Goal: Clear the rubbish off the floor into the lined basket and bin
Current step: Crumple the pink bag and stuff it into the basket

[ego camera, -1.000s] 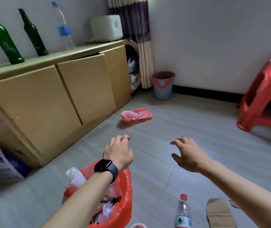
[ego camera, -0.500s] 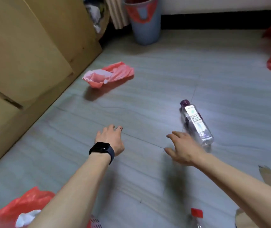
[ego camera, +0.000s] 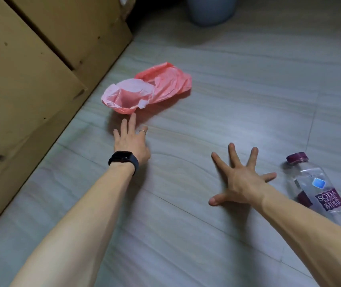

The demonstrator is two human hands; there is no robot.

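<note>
Pink plastic bag now sits just off the outstretched fingers of the left hand, right hand splayed empty by the soda bottle, so a grab looks next.

My left hand, watch on wrist, fingers straight, tips right by the crumpled pink bag at 12 o'clock. My right hand splayed over the grey floor. Soda bottle on its side at 3 o'clock. Cabinet at 10, grey bin at 1.

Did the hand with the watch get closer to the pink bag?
Yes. The left hand reached forward toward the pink bag; its fingers now almost touch it.
</note>
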